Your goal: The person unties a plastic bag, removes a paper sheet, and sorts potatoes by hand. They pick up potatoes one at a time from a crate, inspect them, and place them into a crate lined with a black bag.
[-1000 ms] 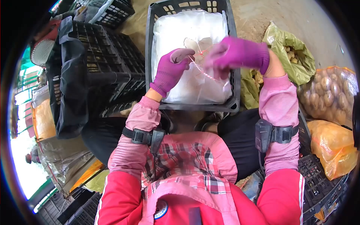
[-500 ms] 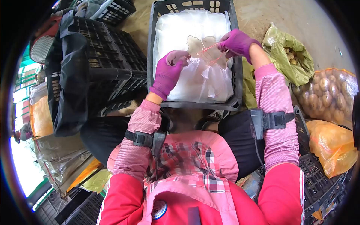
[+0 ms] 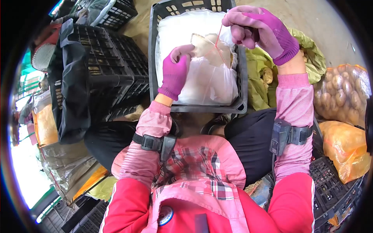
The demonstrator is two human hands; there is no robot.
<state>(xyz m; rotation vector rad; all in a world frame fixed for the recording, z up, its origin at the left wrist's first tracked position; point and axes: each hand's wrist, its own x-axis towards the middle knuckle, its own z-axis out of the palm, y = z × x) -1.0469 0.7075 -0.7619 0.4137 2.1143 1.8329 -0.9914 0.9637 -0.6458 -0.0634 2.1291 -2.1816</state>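
A black plastic crate (image 3: 241, 87) stands in front of me, lined with white plastic sheeting (image 3: 211, 83) folded over its contents. A pale brownish patch (image 3: 202, 48) shows where the sheeting parts. My right hand (image 3: 260, 33), in a purple glove, is raised over the crate's right side. Its thumb and fingers pinch a thin red string (image 3: 216, 43), which runs taut down to the sheeting and crosses itself midway. Over the left part of the sheeting is my left hand (image 3: 176, 72), also gloved in purple. Its fingers are curled closed, and what they hold, if anything, is hidden.
Stacked black crates (image 3: 112, 66) draped with dark cloth stand at left. To the right are an olive-green sack (image 3: 258, 93) with potatoes, a clear bag of potatoes (image 3: 340, 93) and an orange bag (image 3: 345, 149). Another person's hand (image 3: 81, 13) shows at upper left.
My right hand has risen and moved right and toward the camera, drawing the loose loops of red string into a taut line. My left hand has shifted only slightly.
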